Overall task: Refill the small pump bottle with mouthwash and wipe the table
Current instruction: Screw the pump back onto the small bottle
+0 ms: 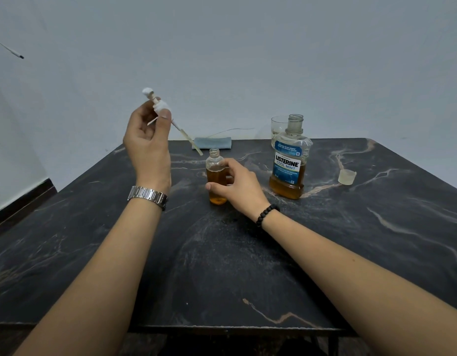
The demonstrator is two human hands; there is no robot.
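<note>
The small clear bottle [216, 173] stands uncapped on the dark marble table [222, 253], holding amber liquid. My right hand [237, 185] grips its body from the right. My left hand [147, 140] is raised above and left of it and pinches the white pump head [159, 105]. The pump's dip tube [187, 137] slants down toward the bottle's mouth and ends just left of it. The mouthwash bottle [289, 160] stands open to the right, amber liquid low in it. Its clear cap [347, 176] lies further right.
A folded grey cloth [213, 143] lies at the table's far edge behind the small bottle. A drinking glass [278, 127] stands behind the mouthwash bottle. A pale wall runs behind the table. A thin wire trails from the cloth.
</note>
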